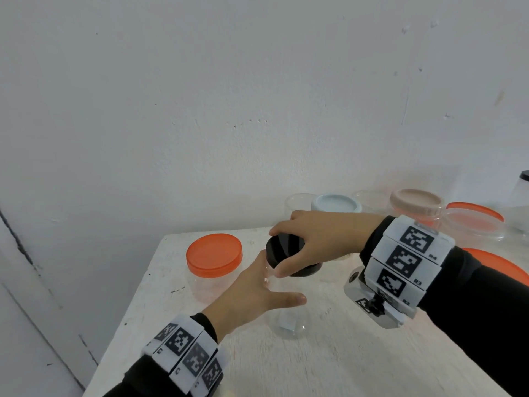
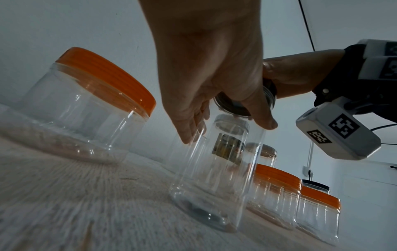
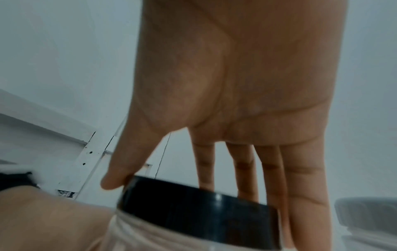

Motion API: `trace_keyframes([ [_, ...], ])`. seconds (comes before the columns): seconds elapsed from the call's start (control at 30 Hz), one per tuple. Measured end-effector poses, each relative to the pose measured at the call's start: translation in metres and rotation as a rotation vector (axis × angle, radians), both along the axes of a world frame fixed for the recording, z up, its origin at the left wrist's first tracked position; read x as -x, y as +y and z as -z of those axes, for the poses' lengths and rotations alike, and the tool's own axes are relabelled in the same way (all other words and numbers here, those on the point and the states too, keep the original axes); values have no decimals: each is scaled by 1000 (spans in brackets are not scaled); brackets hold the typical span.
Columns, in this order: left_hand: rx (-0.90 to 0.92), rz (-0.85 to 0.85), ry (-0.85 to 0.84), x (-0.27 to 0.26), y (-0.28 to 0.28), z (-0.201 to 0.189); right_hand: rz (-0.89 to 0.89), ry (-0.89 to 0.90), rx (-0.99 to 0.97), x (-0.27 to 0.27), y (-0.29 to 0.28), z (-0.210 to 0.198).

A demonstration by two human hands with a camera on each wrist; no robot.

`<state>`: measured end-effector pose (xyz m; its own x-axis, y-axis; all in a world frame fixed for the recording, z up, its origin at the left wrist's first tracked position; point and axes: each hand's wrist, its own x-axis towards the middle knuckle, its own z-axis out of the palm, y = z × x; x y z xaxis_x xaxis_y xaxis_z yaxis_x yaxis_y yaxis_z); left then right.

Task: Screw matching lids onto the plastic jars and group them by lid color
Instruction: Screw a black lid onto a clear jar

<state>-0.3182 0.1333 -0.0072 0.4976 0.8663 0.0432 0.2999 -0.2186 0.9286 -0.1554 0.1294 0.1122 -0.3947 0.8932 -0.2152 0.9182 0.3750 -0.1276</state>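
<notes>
A tall clear jar (image 1: 287, 313) stands upright near the middle of the white table (image 1: 315, 362). My left hand (image 1: 277, 282) holds it, thumb across the front and fingers round the far side. In the left wrist view the thumb and fingertips (image 2: 189, 135) bracket the jar (image 2: 214, 178) just below its neck. My right hand (image 1: 279, 252) grips a black lid (image 1: 289, 253) from above. The lid (image 2: 234, 105) sits tilted right at the jar's mouth. In the right wrist view thumb and fingers clasp the black lid's (image 3: 193, 212) rim.
A wide orange-lidded jar (image 1: 213, 259) stands close on the left. Along the wall behind are a pale blue-lidded jar (image 1: 336, 204), a beige-lidded jar (image 1: 416, 206), an orange-lidded jar (image 1: 475, 216) and a black-lidded jar (image 1: 523, 196). Another orange lid (image 1: 501, 265) shows behind my right forearm. The table's left edge is near.
</notes>
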Motion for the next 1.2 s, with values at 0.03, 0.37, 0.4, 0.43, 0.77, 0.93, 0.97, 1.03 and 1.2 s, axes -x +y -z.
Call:
trace_keyframes([
  [0.03,-1,-1,0,0,0,0,-2,11,21,0,0,-1],
  [0.37,-2,-2,5,0,1,1,-19,-8,7,1,-1,1],
  [0.4,0,0,3,0,1,1,-3,-45,-41,3,-2,3],
  [0.43,-2,0,2,0,1,1,6,-69,-69,4,-2,5],
  [0.77,-8,-4,-2,0,0,0,-13,57,69,-2,-2,-4],
  [0.93,5,8,-20,0,0,0,9,-39,-60,4,-6,3],
  [0.97,7,10,-22,0,0,0,7,-47,-66,4,-7,4],
  [1.03,1,11,-15,1,-1,-1,-2,-38,-15,2,-6,2],
  [1.2,-22,14,-9,1,-2,-3,-19,28,15,-5,-6,2],
])
